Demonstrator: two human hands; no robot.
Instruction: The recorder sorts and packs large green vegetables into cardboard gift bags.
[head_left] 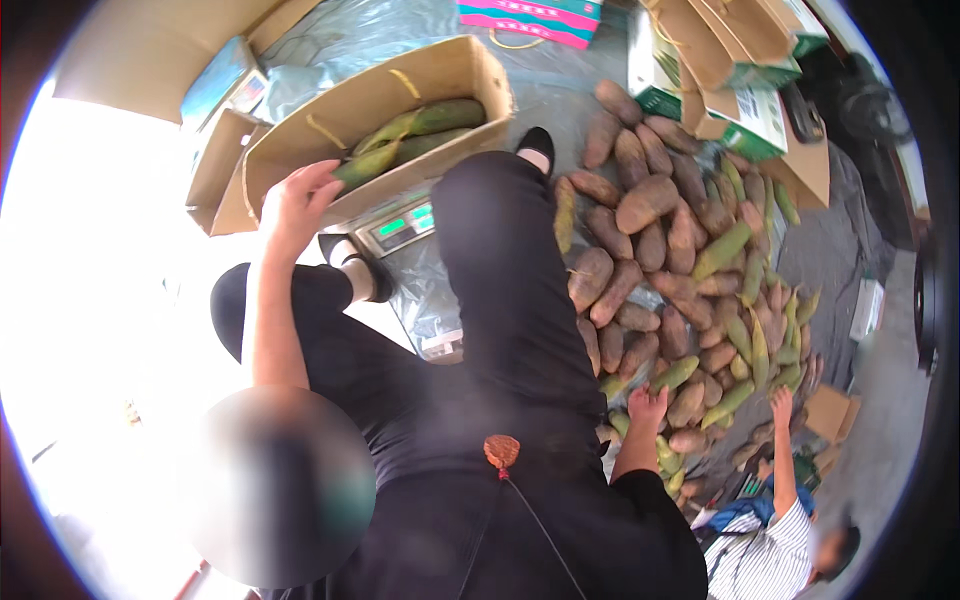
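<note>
An open cardboard box (380, 85) with twisted handles holds several long green melons (440, 117). It rests on a digital scale (395, 225) with a lit green display. At the box's near left, my left hand (295, 205) has its fingers closed on the end of one green melon (366, 168). My right hand (647, 405) is low at the right, by the near edge of a large heap. Its curled fingers meet the lower end of another green melon (677, 373); the grip is partly hidden. Around it lie brown oblong fruits (647, 203).
A person in a striped shirt (765, 550) reaches a hand (781, 402) to the heap's right side. Open cartons (735, 75) stand at the far right, and a pink-and-teal box (530, 20) at the back. Plastic sheeting (425, 300) lies between my feet.
</note>
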